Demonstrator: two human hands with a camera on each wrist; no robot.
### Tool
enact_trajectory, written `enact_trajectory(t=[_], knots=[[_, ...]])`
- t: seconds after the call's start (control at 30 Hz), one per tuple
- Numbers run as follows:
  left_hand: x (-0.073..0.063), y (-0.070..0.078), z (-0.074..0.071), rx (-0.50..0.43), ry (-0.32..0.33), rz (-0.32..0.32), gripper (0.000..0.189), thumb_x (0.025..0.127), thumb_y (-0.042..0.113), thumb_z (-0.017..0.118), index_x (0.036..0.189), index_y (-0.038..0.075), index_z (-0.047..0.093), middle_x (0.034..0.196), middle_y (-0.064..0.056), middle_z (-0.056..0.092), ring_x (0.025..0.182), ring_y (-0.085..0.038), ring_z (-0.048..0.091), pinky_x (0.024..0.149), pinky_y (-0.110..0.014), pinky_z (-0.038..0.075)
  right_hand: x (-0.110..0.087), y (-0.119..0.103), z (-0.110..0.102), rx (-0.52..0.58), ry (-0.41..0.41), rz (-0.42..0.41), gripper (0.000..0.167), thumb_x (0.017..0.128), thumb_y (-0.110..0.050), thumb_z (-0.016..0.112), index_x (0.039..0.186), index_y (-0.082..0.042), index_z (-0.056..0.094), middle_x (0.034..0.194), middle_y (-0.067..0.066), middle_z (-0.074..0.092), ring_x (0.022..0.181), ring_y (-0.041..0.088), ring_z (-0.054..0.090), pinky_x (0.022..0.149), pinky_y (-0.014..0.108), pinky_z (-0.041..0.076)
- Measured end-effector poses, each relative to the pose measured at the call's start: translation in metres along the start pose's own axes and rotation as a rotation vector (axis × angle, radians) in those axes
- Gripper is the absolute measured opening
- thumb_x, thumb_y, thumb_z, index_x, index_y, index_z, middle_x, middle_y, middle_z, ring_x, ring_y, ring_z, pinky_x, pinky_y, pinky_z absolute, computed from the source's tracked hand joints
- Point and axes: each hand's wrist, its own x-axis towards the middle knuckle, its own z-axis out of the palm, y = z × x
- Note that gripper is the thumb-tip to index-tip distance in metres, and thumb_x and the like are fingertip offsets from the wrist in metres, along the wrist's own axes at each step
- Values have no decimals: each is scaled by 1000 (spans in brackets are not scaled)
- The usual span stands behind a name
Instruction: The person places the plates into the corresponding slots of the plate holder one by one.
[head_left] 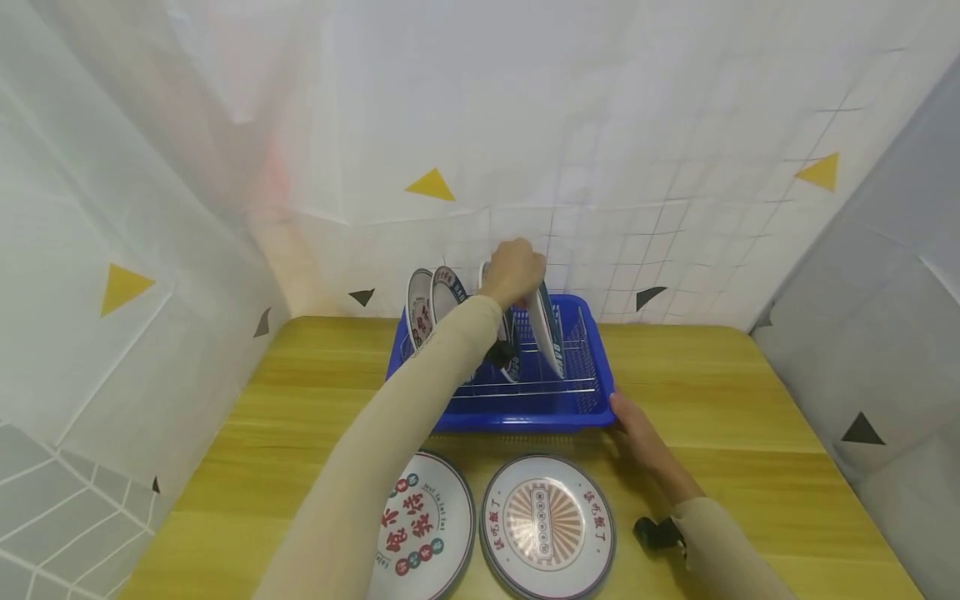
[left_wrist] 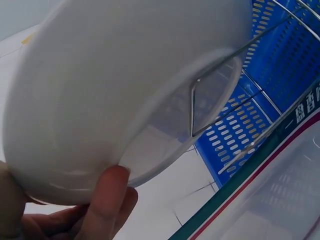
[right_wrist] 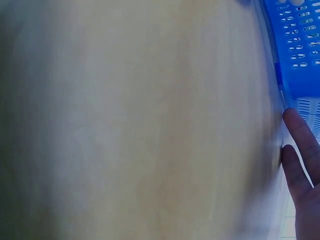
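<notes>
My left hand is over the blue dish basket and pinches the rim of a white plate standing on edge in the wire rack. In the left wrist view the thumb and fingers hold that plate, its pale underside facing the camera. Another plate with a green-and-red rim leans close by it. At the basket's near right corner is my right hand, with extended fingers beside the basket wall in the right wrist view.
More plates stand upright at the rack's left. On the wooden table, in front of the basket, lie a stack of plates with a sunburst print and a plate with red characters, partly hidden by my left sleeve. A white wall sheet hangs behind.
</notes>
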Motion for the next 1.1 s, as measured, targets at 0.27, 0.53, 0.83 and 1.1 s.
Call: enact_trajectory(t=[0.27,0.53,0.83,1.1], knots=[[1,-1,-2,15,-49,-8,32,105,25,35,103,2,57,99,-15,63,58,-21,68,46,-24,56,0,3,-3,-5,0,13,56,109,-28,19,147,12,27,138,37,46,113,-6,55,95,14,44],[-3,-1,-6,59,-55,-3,37,105,31,36,106,0,58,106,-17,65,60,-22,71,49,-24,57,0,4,-1,-27,8,31,56,109,-28,19,147,12,28,137,36,48,111,-8,55,94,16,46],[-12,1,-22,77,-28,32,35,104,33,41,86,6,53,84,-10,59,61,-25,71,48,-24,56,0,5,-3,-40,11,33,55,109,-29,18,149,8,28,136,34,50,111,-5,56,94,20,47],[-29,0,-25,199,70,185,39,103,34,44,101,1,65,99,-13,68,81,-20,62,79,-31,54,-2,2,-3,-60,18,42,56,109,-30,18,148,8,29,135,33,51,110,-7,56,94,21,47]])
